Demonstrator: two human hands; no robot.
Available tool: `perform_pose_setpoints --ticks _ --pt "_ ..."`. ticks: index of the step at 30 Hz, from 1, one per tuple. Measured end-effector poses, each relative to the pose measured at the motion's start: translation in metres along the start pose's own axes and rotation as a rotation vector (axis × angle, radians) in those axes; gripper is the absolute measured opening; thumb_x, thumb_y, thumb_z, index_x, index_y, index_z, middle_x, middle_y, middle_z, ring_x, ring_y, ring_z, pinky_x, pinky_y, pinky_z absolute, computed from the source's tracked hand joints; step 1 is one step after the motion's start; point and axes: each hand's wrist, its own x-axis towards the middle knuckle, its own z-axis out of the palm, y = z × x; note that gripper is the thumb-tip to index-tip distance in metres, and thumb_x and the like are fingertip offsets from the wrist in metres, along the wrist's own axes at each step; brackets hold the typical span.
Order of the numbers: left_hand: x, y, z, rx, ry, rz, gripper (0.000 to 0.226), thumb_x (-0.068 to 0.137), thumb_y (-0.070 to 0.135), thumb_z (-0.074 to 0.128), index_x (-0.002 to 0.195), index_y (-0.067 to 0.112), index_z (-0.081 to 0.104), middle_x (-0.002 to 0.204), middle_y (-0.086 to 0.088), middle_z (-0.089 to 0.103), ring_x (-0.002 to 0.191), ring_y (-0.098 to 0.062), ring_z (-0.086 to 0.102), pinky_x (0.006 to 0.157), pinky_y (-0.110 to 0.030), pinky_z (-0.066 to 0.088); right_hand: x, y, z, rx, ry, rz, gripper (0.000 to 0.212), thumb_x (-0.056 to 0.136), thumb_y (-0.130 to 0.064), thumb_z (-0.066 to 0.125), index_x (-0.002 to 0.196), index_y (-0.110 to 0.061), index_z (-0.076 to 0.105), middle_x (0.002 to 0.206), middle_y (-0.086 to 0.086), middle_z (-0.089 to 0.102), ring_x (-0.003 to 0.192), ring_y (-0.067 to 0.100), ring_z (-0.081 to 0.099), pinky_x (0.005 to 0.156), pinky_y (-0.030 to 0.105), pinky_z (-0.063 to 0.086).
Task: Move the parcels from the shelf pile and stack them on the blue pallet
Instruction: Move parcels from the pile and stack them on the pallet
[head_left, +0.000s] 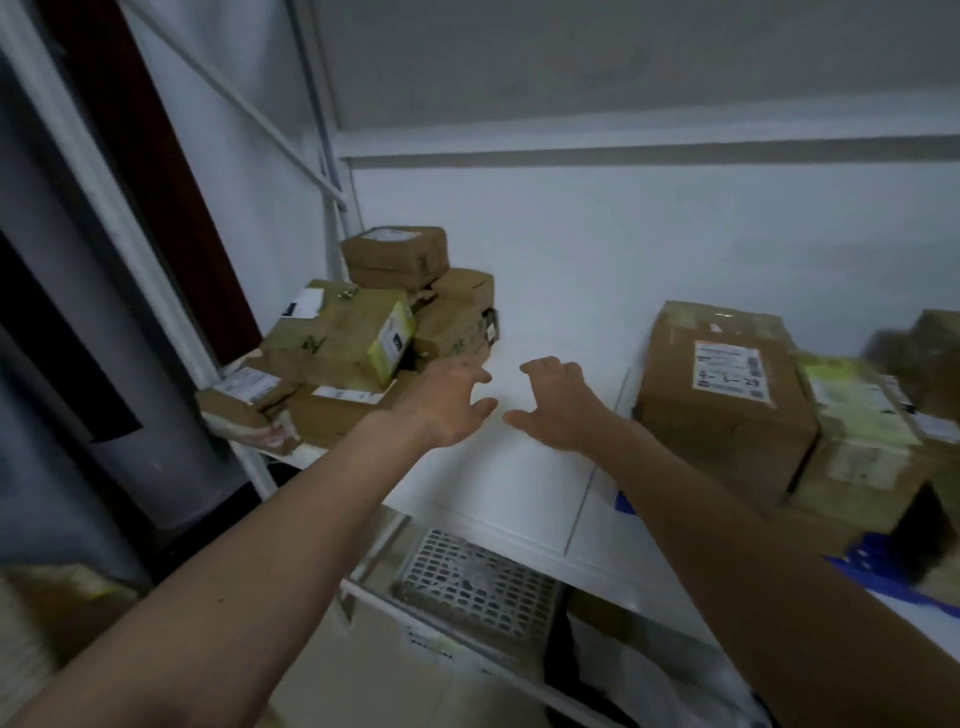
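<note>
A pile of brown cardboard parcels sits at the left end of the white shelf. The biggest one there has a yellow end label. My left hand and my right hand reach side by side over the bare shelf, just right of the pile, fingers loosely curled, holding nothing. At the right stands a large brown box with a white shipping label, with more parcels beside it. Blue pallet edges show under those boxes.
White shelf posts and a diagonal brace rise at the left, next to a dark door frame. An upper shelf runs overhead. Below the shelf lie a grey perforated crate and white bags.
</note>
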Motion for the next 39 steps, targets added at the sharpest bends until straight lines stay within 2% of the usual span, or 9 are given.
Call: perform_pose_setpoints --ticks 4,7,10,14,18,21,28,35,39 --pt "-0.022 -0.061 -0.019 0.032 -0.022 -0.050 0.035 0.095 0.035 0.051 0.118 0.012 0.061 0.125 -0.007 0.055 0.117 -0.026 0.049 0.097 -0.035 0.041 0.016 -0.053 0.030 0.039 -0.043 -0.032 0.073 0.089 -0.040 0.060 0.144 -0.007 0.025 0.145 0.010 0.032 0.133 0.031 0.024 0.105 0.038 0.029" --pt "-0.038 -0.103 -0.029 -0.005 0.004 -0.074 0.033 0.093 0.032 0.054 0.119 0.013 0.063 0.123 -0.011 0.058 0.110 -0.028 0.055 0.093 -0.039 0.046 0.026 -0.088 0.048 0.033 -0.046 -0.056 0.069 0.090 -0.037 0.059 0.142 -0.006 0.027 0.142 0.013 0.034 0.131 0.031 0.027 0.104 0.036 0.028" --pt "-0.054 -0.142 -0.034 -0.045 0.016 -0.081 0.036 0.092 0.033 0.058 0.124 0.017 0.061 0.130 -0.009 0.055 0.117 -0.026 0.051 0.099 -0.037 0.042 0.038 -0.121 0.066 -0.033 -0.047 -0.144 0.061 0.092 -0.034 0.057 0.140 -0.007 0.032 0.141 0.011 0.037 0.131 0.028 0.032 0.107 0.033 0.022" --pt "-0.068 -0.195 -0.036 -0.008 -0.009 -0.097 0.037 0.092 0.037 0.055 0.125 0.022 0.061 0.132 -0.004 0.053 0.123 -0.023 0.044 0.100 -0.030 0.038 0.057 -0.163 0.096 -0.077 -0.042 -0.164 0.057 0.089 -0.035 0.057 0.136 -0.008 0.039 0.135 0.009 0.047 0.125 0.027 0.042 0.106 0.036 0.031" --pt "-0.078 -0.233 -0.033 -0.063 -0.021 -0.119 0.042 0.093 0.036 0.056 0.133 0.024 0.055 0.141 -0.006 0.045 0.132 -0.026 0.036 0.110 -0.037 0.030 0.068 -0.191 0.123 -0.079 -0.096 -0.137 0.064 0.090 -0.038 0.053 0.144 -0.012 0.031 0.142 0.009 0.039 0.131 0.028 0.034 0.111 0.039 0.024" --pt "-0.081 -0.251 -0.030 -0.105 0.018 -0.104 0.041 0.091 0.033 0.060 0.131 0.023 0.057 0.139 -0.005 0.049 0.131 -0.025 0.039 0.106 -0.032 0.030 0.078 -0.201 0.134 -0.081 -0.114 -0.098 0.065 0.089 -0.039 0.054 0.142 -0.011 0.031 0.141 0.011 0.039 0.130 0.029 0.035 0.109 0.039 0.026" --pt "-0.065 -0.282 -0.018 -0.155 -0.012 -0.148 0.048 0.092 0.037 0.058 0.138 0.025 0.048 0.144 -0.004 0.041 0.133 -0.023 0.037 0.110 -0.038 0.033 0.114 -0.208 0.146 -0.023 -0.089 0.002 0.073 0.086 -0.045 0.059 0.142 -0.009 0.028 0.145 0.012 0.032 0.135 0.034 0.026 0.110 0.042 0.024" --pt "-0.010 -0.287 -0.023 -0.164 0.065 -0.065 0.048 0.091 0.033 0.059 0.135 0.029 0.043 0.138 0.001 0.046 0.125 -0.021 0.043 0.101 -0.039 0.040 0.172 -0.190 0.142 0.329 0.087 0.205 0.066 0.090 -0.039 0.056 0.140 -0.006 0.030 0.140 0.015 0.034 0.129 0.034 0.031 0.107 0.045 0.031" --pt "0.035 -0.283 -0.024 0.001 0.121 -0.023 0.053 0.089 0.039 0.056 0.137 0.026 0.038 0.142 0.001 0.041 0.135 -0.026 0.029 0.111 -0.044 0.024 0.209 -0.176 0.142 0.452 0.083 0.290 0.064 0.091 -0.043 0.053 0.138 -0.006 0.033 0.139 0.015 0.039 0.128 0.036 0.034 0.107 0.048 0.032"
